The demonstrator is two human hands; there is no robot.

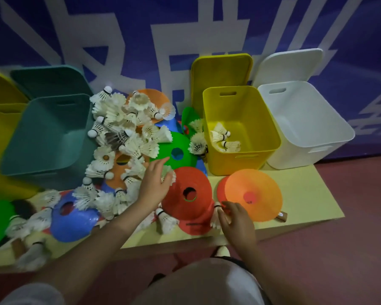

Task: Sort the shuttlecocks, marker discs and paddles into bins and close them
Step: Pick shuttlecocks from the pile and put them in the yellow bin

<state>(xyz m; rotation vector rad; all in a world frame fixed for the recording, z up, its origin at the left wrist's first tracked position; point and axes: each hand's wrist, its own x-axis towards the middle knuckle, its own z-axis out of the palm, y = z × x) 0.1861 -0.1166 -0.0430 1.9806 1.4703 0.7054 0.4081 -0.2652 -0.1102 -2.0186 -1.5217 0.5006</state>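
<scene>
A purple wall point(53, 29) with large white characters stands behind a pale yellow bench point(306, 194) on a reddish floor point(339, 249). Take the red marker disc point(188, 192) near the bench's front edge as the landmark.

The left hand point(154, 183) lies just left of the red disc, its fingers curled round a shuttlecock point(168, 176) whose feather skirt shows against the disc's left rim; which way its cork points cannot be told. The right hand point(235, 219) sits at the disc's lower right, fingertips pinching a second shuttlecock point(216, 215) that stands roughly upright, cork toward the wall, feathers toward the bench's front edge, touching the disc's rim.

Right of the red disc, an orange marker disc point(254, 194) lies flat, near the bench's front edge. Behind the red disc lies a green marker disc point(174, 150); left of it a heap of shuttlecocks point(119, 133) spreads back to the wall, pointing every way. A blue marker disc point(73, 219) lies far left of it.

Behind and right of the red disc stands an open yellow bin point(242, 128), lid propped against the wall, with a few shuttlecocks point(223, 137) on their sides in its left part. A white bin point(304, 124) stands open beyond it at the bench's right end. A teal bin point(48, 133) stands open behind and left, past the heap. Bare bench surface shows in front of the yellow and white bins.
</scene>
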